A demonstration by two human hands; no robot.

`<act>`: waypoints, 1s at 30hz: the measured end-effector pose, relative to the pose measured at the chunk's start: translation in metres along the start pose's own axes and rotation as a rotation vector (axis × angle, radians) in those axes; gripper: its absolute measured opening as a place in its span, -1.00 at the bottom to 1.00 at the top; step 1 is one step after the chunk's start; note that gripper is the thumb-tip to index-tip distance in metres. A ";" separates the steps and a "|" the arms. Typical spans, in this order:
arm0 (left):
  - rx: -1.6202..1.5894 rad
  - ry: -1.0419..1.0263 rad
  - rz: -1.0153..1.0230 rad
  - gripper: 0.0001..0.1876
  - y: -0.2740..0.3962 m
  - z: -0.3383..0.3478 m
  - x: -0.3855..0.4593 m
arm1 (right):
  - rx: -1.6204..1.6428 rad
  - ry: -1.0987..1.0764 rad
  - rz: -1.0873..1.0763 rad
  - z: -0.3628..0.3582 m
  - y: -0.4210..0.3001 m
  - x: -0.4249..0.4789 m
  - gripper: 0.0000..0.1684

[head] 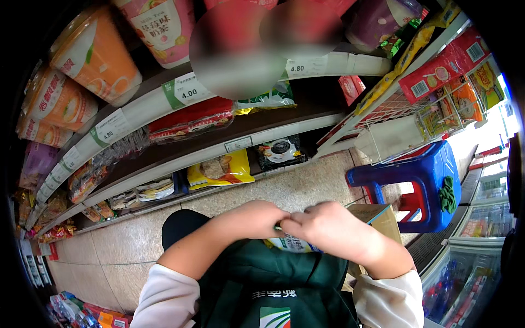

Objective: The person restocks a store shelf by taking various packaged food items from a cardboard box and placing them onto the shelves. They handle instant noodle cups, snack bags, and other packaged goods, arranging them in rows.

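My two hands meet in front of the dark green apron (283, 262). My left hand (258, 221) reaches in from the left with its fingers curled. My right hand (324, 227) is bent in from the right, its fingertips pinching close to my left fingers. Between and below them shows a plastic packet (293, 244) in white, blue and yellow, bearing writing. Both hands appear to grip its top edge, where a small dark green bit shows; the fingers hide most of that edge. The packet's lower part sits against the apron.
Ahead stand shelves (287, 127) with drink cups (98, 57) and bagged goods, including a yellow bag (221, 169). A blue plastic stool (426, 184) stands right, beside a cardboard box (377, 219) and below a wire rack (410, 127). Glass-topped freezers (463, 279) line the far right.
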State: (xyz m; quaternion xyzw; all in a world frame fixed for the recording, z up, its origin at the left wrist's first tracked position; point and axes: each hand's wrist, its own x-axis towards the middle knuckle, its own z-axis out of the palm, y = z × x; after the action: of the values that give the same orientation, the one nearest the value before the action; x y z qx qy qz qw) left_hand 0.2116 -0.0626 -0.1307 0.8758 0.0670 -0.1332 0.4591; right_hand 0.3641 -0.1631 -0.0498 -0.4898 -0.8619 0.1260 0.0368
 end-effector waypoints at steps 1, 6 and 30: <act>-0.024 -0.019 0.078 -0.66 -0.010 -0.003 -0.004 | 0.012 0.069 -0.019 -0.001 0.004 0.003 -0.80; -0.709 0.167 -0.196 -0.70 -0.055 0.015 -0.028 | 0.460 0.753 0.584 0.038 0.041 -0.020 -0.31; -0.096 0.826 0.162 -0.32 -0.019 0.005 0.002 | -0.413 0.541 0.593 0.027 0.300 0.088 -0.54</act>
State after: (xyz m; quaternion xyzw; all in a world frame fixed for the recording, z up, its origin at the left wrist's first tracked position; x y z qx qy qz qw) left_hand 0.2079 -0.0557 -0.1485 0.8356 0.1826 0.2686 0.4429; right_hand 0.5638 0.0540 -0.1575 -0.7281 -0.6507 -0.1759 0.1244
